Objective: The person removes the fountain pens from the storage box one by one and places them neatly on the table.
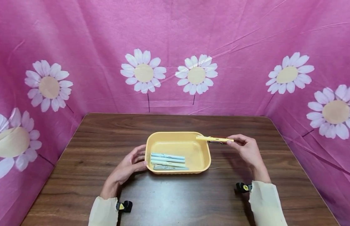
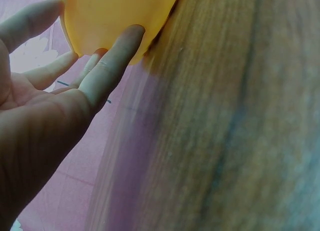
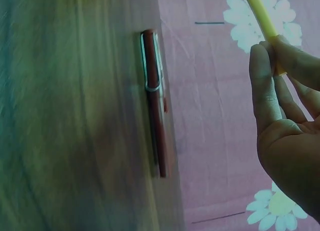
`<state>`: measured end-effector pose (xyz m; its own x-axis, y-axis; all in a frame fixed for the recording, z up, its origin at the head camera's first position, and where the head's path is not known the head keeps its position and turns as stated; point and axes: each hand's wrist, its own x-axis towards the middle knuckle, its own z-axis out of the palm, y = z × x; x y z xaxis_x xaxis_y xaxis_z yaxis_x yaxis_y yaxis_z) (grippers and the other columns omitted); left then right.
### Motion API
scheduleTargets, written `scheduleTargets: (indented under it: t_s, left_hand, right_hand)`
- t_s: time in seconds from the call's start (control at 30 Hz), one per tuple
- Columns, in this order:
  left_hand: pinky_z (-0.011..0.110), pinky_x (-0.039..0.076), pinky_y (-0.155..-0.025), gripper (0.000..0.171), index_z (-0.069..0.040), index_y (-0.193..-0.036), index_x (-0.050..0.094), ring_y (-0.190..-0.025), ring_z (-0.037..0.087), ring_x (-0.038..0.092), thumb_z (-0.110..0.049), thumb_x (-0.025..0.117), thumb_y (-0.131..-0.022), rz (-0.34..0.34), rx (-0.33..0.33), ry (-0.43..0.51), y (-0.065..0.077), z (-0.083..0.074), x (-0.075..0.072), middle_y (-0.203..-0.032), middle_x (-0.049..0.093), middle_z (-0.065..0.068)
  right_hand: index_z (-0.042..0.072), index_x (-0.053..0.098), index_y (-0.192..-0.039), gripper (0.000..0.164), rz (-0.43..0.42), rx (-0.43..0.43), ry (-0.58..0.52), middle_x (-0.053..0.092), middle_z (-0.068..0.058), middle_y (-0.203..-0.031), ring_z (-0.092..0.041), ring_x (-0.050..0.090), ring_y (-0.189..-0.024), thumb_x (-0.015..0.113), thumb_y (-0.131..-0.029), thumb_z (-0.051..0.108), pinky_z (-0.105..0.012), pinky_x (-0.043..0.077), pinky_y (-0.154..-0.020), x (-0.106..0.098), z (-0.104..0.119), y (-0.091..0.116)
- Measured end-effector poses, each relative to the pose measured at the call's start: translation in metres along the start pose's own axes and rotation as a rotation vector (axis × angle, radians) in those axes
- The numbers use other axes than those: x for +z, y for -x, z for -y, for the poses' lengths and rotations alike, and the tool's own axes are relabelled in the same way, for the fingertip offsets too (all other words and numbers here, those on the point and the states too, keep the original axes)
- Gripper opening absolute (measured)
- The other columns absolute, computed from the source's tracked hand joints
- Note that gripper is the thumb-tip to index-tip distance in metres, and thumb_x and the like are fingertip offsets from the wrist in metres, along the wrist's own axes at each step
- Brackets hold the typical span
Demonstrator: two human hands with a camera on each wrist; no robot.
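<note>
My left hand (image 1: 132,164) touches the left end of a yellow plastic tray (image 1: 177,135), thumb towards the front and fingers towards the back; its fingers look fairly straight in the left wrist view. Between thumb and fingertips, my right hand (image 1: 246,150) pinches one end of a yellow pen (image 1: 214,138). The pen's other end reaches over the tray's back right rim. Several pale blue, greenish and grey pens (image 1: 167,161) lie side by side in the tray's left half. A dark red pen (image 3: 152,91) with a metal clip lies on the table, largely covered by the yellow pen in the head view.
The tray stands on a brown wood-grain table (image 1: 169,201). Behind and beside the table hangs a pink cloth (image 1: 169,28) with white daisies. Black wrist cameras sit at both cuffs. In the right wrist view, another reddish edge shows beside the dark red pen, its kind unclear.
</note>
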<state>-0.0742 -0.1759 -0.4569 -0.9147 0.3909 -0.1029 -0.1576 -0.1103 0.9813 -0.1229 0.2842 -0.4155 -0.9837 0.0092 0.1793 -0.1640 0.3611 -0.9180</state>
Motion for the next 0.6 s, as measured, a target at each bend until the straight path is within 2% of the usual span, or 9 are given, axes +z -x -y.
scheduleTargets:
  t_s: [0.13, 0.23, 0.43, 0.5, 0.6]
  left_hand:
    - [0.041, 0.056, -0.094, 0.073, 0.003, -0.156, 0.024, -0.130, 0.045, 0.045, 0.005, 0.064, -0.095, 0.001, 0.011, 0.002, 0.000, 0.002, -0.001, -0.146, 0.035, 0.036]
    - [0.040, 0.056, -0.094, 0.072, 0.005, -0.155, 0.024, -0.129, 0.044, 0.045, 0.006, 0.063, -0.095, -0.002, 0.024, 0.002, 0.000, 0.004, -0.001, -0.145, 0.035, 0.037]
    - [0.040, 0.056, -0.094, 0.072, 0.006, -0.155, 0.024, -0.129, 0.042, 0.046, 0.008, 0.062, -0.094, -0.007, 0.027, 0.005, 0.000, 0.005, 0.000, -0.145, 0.035, 0.038]
    - [0.040, 0.056, -0.094, 0.072, 0.005, -0.155, 0.023, -0.129, 0.042, 0.046, 0.008, 0.062, -0.094, -0.005, 0.022, 0.006, 0.000, 0.004, 0.000, -0.145, 0.034, 0.037]
    - [0.040, 0.056, -0.094, 0.072, 0.004, -0.155, 0.024, -0.128, 0.040, 0.047, 0.009, 0.061, -0.094, -0.008, 0.015, 0.001, 0.000, 0.003, 0.000, -0.146, 0.035, 0.036]
  right_hand:
    - [-0.012, 0.069, -0.108, 0.025, -0.005, 0.022, -0.010, 0.074, 0.009, -0.088, 0.000, 0.064, -0.077, 0.077, -0.089, 0.003, -0.018, 0.056, -0.068, -0.007, -0.006, 0.002]
    - [-0.013, 0.069, -0.108, 0.026, -0.009, 0.028, -0.003, 0.073, 0.010, -0.086, 0.000, 0.063, -0.077, 0.077, -0.090, 0.004, -0.018, 0.056, -0.068, -0.011, -0.009, 0.002]
    - [-0.011, 0.070, -0.109, 0.027, -0.014, 0.051, 0.044, 0.072, 0.008, -0.085, -0.002, 0.064, -0.076, 0.077, -0.091, 0.008, -0.018, 0.054, -0.065, -0.021, -0.016, 0.003]
    - [-0.012, 0.069, -0.110, 0.026, -0.014, 0.065, 0.024, 0.073, 0.005, -0.085, -0.004, 0.067, -0.077, 0.076, -0.091, 0.005, -0.018, 0.056, -0.067, -0.024, -0.018, 0.003]
    - [-0.015, 0.066, -0.112, 0.028, -0.004, 0.089, -0.062, 0.074, 0.001, -0.086, -0.011, 0.073, -0.078, 0.074, -0.091, 0.001, -0.021, 0.059, -0.070, -0.029, -0.020, 0.003]
